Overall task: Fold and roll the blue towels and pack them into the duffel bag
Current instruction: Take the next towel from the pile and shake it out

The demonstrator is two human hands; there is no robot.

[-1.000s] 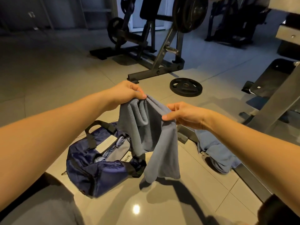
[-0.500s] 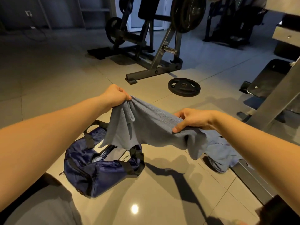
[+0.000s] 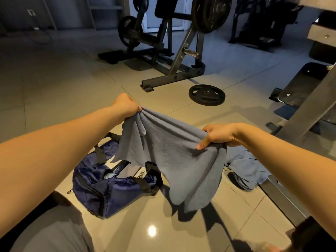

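Note:
A blue-grey towel hangs spread in the air between my hands, above the floor. My left hand grips its far left corner in a fist. My right hand pinches the towel's right edge, thumb on top. Below and to the left lies a navy duffel bag on the tiles, its top open, with rolled towels partly visible inside. The hanging towel covers part of the bag's rim. A heap of more blue towels lies on the floor under my right forearm.
A black weight plate lies flat on the tiles beyond the towel. A weight machine frame stands behind it. A bench with a grey metal beam is at the right. My knees show at the bottom corners.
My hands have moved apart, left hand further left, right hand to the right, and the bunched towel has been stretched out wide between them.

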